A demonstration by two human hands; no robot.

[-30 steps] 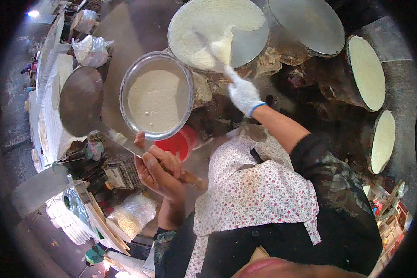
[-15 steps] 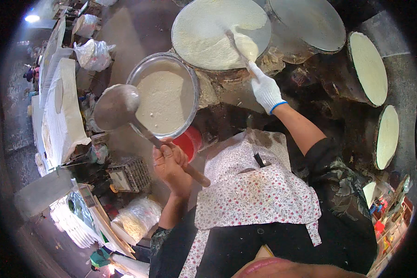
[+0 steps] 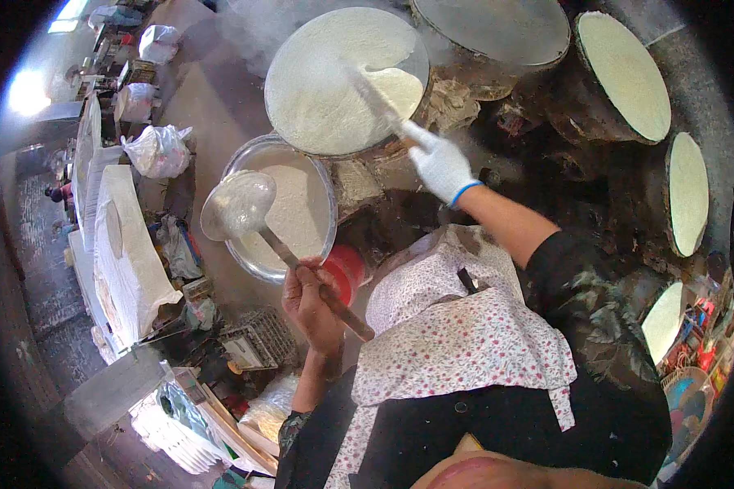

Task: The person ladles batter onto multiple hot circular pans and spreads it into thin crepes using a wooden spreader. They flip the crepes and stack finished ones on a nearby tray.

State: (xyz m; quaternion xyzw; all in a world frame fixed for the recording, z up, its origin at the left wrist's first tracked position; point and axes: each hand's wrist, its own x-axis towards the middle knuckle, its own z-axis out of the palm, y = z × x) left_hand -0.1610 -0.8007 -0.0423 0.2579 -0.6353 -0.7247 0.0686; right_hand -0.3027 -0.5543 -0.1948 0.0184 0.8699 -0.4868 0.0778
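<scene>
My bare left hand point(image 3: 308, 303) is wrapped round the wooden handle of a large ladle point(image 3: 238, 205). The ladle's bowl, coated with pale batter, hangs over the left side of a wide metal basin point(image 3: 332, 213) that holds more batter point(image 3: 298, 200). In a white knit glove, my right hand point(image 3: 442, 169) grips a flat wooden spreader point(image 3: 377, 99), whose blade is smeared by motion. It lies against a sheet of pale batter point(image 3: 318, 81) on a round griddle point(image 3: 418, 67). A bare grey wedge of griddle shows at the right, beside a thicker pool of batter.
Another round griddle point(image 3: 497, 28) steams at the back. Further batter-covered rounds point(image 3: 624, 73) stand to the right. A red bucket point(image 3: 347, 269) sits by the basin. At left are a white cloth-covered table point(image 3: 130, 261), a bulging plastic bag point(image 3: 156, 151) and a wire crate point(image 3: 257, 338).
My right hand has drawn the spreader leftward across the batter, covering more of the griddle. The ladle's bowl has turned and come nearer the basin. The whole view has shifted.
</scene>
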